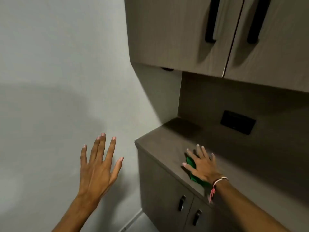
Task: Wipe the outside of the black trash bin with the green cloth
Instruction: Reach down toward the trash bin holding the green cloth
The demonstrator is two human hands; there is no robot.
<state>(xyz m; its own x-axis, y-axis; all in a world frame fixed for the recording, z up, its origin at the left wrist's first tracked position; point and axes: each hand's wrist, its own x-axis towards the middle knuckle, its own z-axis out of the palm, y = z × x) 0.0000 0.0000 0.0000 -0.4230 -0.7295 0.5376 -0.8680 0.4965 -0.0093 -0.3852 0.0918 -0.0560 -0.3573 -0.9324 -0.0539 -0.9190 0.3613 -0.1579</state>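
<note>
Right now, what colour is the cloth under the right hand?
Green cloth, seen in the head view.

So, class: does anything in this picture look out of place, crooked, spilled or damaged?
Nothing is spilled or damaged. One oddity: the right hand lies flat over the green cloth on the countertop, and no trash bin is in view. The left hand is open and empty.

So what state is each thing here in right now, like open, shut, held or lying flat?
left hand: open, fingers spread, held up before the wall, holding nothing.
right hand: open, palm flat on the green cloth.
green cloth: lying on the countertop, mostly covered by the right hand.
upper cabinet doors: shut.
lower cabinet doors: shut.
black trash bin: not in view.
</note>
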